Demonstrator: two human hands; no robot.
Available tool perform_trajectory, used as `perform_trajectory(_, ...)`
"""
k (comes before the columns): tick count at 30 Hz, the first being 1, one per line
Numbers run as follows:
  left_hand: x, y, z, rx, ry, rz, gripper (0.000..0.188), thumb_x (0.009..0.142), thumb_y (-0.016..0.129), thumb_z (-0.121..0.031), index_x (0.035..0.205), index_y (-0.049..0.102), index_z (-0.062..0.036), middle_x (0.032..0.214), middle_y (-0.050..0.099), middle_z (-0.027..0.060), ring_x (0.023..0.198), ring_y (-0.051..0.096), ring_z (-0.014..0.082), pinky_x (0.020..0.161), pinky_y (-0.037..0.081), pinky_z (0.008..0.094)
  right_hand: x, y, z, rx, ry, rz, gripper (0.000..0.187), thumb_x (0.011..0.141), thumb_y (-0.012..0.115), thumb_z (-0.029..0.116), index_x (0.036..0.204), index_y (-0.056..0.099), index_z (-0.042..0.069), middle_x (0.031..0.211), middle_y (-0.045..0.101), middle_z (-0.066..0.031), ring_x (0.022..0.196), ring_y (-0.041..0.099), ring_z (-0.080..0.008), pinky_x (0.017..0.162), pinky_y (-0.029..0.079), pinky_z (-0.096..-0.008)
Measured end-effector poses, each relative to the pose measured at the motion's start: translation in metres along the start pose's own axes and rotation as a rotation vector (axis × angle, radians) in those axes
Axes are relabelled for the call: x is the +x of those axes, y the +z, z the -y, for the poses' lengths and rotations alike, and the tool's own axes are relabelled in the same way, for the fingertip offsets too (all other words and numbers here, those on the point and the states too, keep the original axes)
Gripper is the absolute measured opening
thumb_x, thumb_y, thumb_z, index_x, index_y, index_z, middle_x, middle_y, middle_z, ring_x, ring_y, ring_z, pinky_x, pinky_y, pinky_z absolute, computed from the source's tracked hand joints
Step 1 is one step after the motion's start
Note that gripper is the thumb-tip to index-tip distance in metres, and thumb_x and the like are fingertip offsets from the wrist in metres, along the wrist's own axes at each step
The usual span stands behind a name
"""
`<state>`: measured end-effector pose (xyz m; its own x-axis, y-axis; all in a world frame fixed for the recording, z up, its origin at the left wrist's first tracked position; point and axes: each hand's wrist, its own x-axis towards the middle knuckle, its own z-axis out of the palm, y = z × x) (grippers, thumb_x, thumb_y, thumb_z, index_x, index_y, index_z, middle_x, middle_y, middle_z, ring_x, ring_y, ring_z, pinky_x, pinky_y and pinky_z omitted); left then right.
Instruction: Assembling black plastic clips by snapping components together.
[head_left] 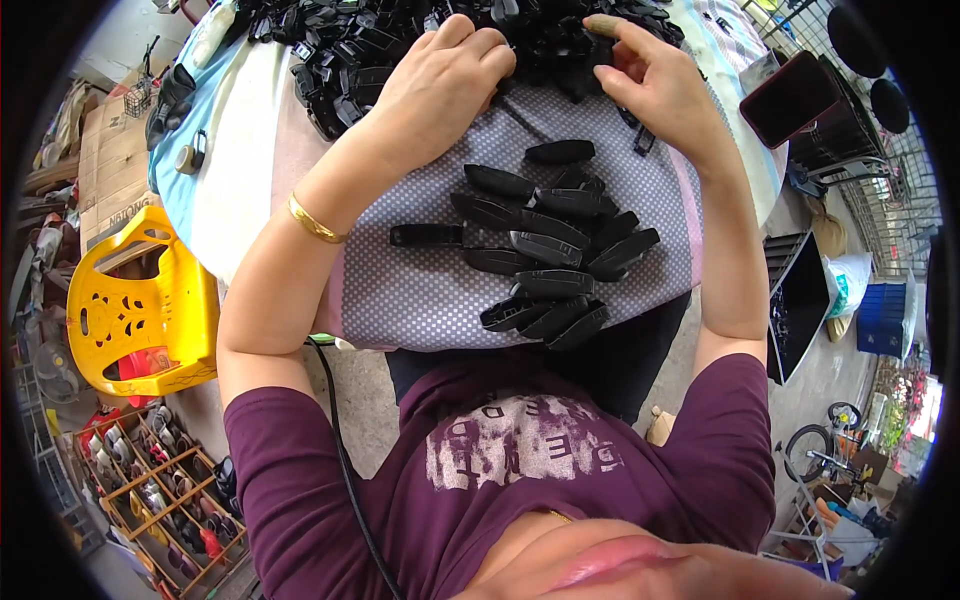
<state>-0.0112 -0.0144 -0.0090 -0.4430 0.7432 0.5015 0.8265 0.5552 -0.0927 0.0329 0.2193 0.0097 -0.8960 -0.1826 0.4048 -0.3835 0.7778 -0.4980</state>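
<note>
A large heap of black strap-like pieces with plastic parts [345,85] lies at the far side of the cloth-covered table. My left hand [450,80] is at the heap's near edge, its fingers curled in; what they hold, if anything, is hidden. A narrow black strap [527,120] lies on the cloth beside its thumb side. At the heap's right part, my right hand [655,85] has thumb and index finger apart, with a tan cover on one fingertip. Nearer to me, several black padded pieces [550,280] form a loose pile on the dotted cloth [400,300].
A yellow plastic chair [190,310] stands at the left, near a roll of tape [186,158] on the table. A dark phone [790,98] is at the right edge, above a black bin [800,300]. A black cable [345,450] runs down beside my left arm.
</note>
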Motion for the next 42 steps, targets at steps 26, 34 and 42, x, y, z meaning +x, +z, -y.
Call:
perform_trajectory(26,-0.002,-0.006,-0.008,-1.291,-0.684,0.043,0.033,0.083,0.068,-0.013,0.114,0.061,-0.0025,0.093,0.065,0.0049,0.084,0.06,0.0108,0.076,0.05,0.0226,-0.007,-0.013,-0.008,-0.244,-0.138,0.372,0.024,0.07,0.072,0.009,0.092,0.066,0.004,0.083,0.064,-0.0068,0.075,0.063,-0.0187,0.07,0.051,-0.0277)
perform_trajectory(34,-0.002,-0.004,-0.019,-1.419,-0.618,-0.106,0.033,0.079,0.068,-0.004,0.111,0.061,0.0013,0.097,0.067,0.0084,0.087,0.064,0.0129,0.082,0.051,0.0235,-0.007,0.015,0.024,0.287,-0.185,-0.041,0.028,0.077,0.072,0.013,0.102,0.065,0.002,0.086,0.067,-0.005,0.074,0.064,-0.0104,0.067,0.051,-0.022)
perform_trajectory(42,-0.002,-0.001,-0.024,-1.473,-0.65,-0.17,0.034,0.083,0.066,-0.009,0.116,0.06,-0.001,0.098,0.066,0.0072,0.088,0.063,0.0118,0.083,0.051,0.0233,-0.009,0.022,0.034,0.103,-0.234,-0.178,0.023,0.076,0.072,0.015,0.092,0.064,0.001,0.081,0.064,-0.0076,0.068,0.063,-0.0167,0.062,0.051,-0.0255)
